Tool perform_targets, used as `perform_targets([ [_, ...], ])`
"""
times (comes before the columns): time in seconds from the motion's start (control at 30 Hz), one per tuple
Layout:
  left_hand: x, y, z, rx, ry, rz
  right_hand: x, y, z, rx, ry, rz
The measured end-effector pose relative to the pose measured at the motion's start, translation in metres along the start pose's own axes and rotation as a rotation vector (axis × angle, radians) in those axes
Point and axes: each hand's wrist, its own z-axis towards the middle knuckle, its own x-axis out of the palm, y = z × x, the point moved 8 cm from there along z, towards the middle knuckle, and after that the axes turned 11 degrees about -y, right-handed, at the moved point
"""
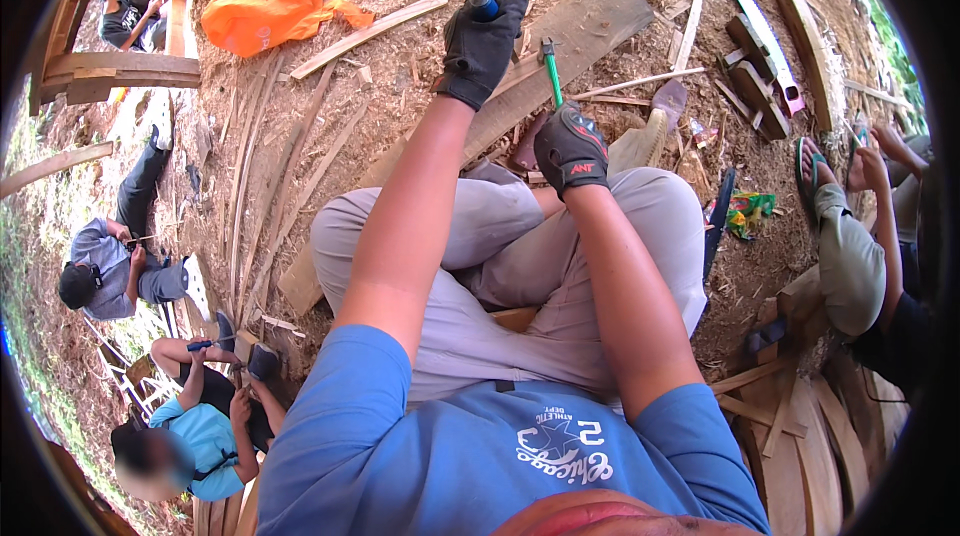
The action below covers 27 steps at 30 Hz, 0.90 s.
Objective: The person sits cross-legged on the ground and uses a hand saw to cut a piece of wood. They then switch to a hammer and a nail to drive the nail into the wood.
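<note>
My left hand [470, 54], in a dark work glove, is closed around a tool whose round blue handle end [482, 4] pokes out at the top. The rest of that tool is hidden, so its kind cannot be told. Below and beside this hand, a long wooden plank [600, 24] lies slanting across the ground. My right hand [572, 148], gloved in black and grey, grips a small hammer [553, 76] by its green handle. The hammer's metal head is up, over the plank and to the right of my left hand.
An orange bag [270, 6] lies at the far left. Wood strips and shavings litter the ground. A blue handsaw [745, 11] and dark wooden blocks [757, 81] are at the far right. Several people sit nearby, including one in a turquoise shirt [205, 441].
</note>
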Motion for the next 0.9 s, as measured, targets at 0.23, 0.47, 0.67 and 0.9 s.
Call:
perform_targets([
  [0.23, 0.009, 0.01, 0.007, 0.037, -0.017, 0.093, 0.004, -0.008, 0.015, -0.176, -0.103, 0.004],
  [0.47, 0.007, 0.016, 0.013, -0.027, -0.033, 0.091, -0.158, 0.057, -0.032, -0.457, -0.451, 0.152],
  [0.67, 0.007, 0.013, 0.013, 0.063, -0.008, 0.039, -0.219, 0.114, -0.071, -0.768, -0.481, 0.126],
  [0.9, 0.005, 0.005, -0.001, 0.121, 0.019, 0.082, -0.231, 0.132, -0.081, -0.798, -0.388, -0.003],
])
